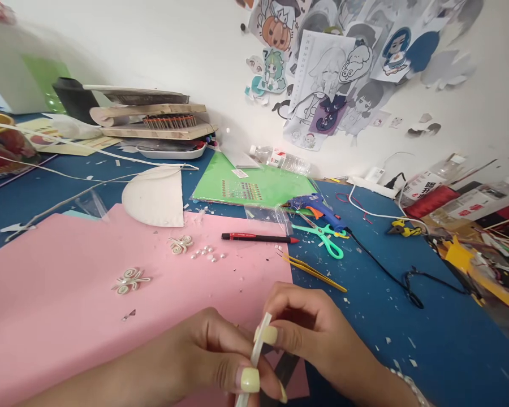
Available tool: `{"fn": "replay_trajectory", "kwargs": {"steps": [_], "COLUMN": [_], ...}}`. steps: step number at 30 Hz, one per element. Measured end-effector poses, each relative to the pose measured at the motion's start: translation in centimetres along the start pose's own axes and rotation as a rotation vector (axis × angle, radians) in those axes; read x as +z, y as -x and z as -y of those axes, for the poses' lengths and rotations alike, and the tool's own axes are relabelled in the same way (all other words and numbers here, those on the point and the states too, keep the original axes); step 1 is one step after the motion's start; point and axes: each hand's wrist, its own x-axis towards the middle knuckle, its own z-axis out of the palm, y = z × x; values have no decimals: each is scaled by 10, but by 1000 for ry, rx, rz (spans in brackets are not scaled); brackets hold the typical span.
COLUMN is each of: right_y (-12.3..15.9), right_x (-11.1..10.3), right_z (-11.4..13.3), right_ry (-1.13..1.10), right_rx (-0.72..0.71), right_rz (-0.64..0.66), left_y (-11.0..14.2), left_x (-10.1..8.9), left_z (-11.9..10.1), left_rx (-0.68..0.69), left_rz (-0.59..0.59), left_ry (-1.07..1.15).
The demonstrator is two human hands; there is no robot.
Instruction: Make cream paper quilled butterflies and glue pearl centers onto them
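A thin white strip [257, 353] is pinched between the closed fingers of the left hand [203, 356] and right hand [309, 333], low over the pink sheet [68, 265]; its lower end is cut off by the frame edge.

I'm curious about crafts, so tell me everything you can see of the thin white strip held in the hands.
The white strip is narrow, flat and pale, paper-like as far as it looks. It stands nearly upright, leaning slightly right, over the near edge of the pink sheet. The left hand pinches its lower part with the thumb, the right hand grips its upper end with the fingertips. Its bottom runs out of the picture, so its full length cannot be told.
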Motion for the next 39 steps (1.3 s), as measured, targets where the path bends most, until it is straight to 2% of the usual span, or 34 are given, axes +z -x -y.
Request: {"fn": "replay_trajectory", "kwargs": {"steps": [3, 7, 11, 19, 26, 29, 33, 39], "right_y": [1, 3, 1, 0, -5, -6, -7, -2], "right_x": [-1, -2, -3, -4, -12, -15, -13, -3], "right_z": [-1, 1, 1, -3, -2, -2, -2, -6], "right_ry": [-97, -85, -141, -322, -441, -497, -511, -249], "right_rx": [54, 84, 66, 40, 38, 22, 23, 18], "right_rz": [1, 13, -12, -75, -267, -337, -321, -143], "left_y": [-1, -1, -2, -2, -1, -2, -4, -5], "left_x": [0, 3, 3, -2, 2, 2, 2, 4], "left_z": [-1, -3, -2, 1, 0, 0, 1, -2], "left_rx": [-10, -16, -64, -109, -147, -132, -119, -48], "left_rz": [-28, -50, -69, -34, -72, -35, -36, -29], "left_ry": [-7, -15, 29, -37, -38, -30, 5, 180]}}
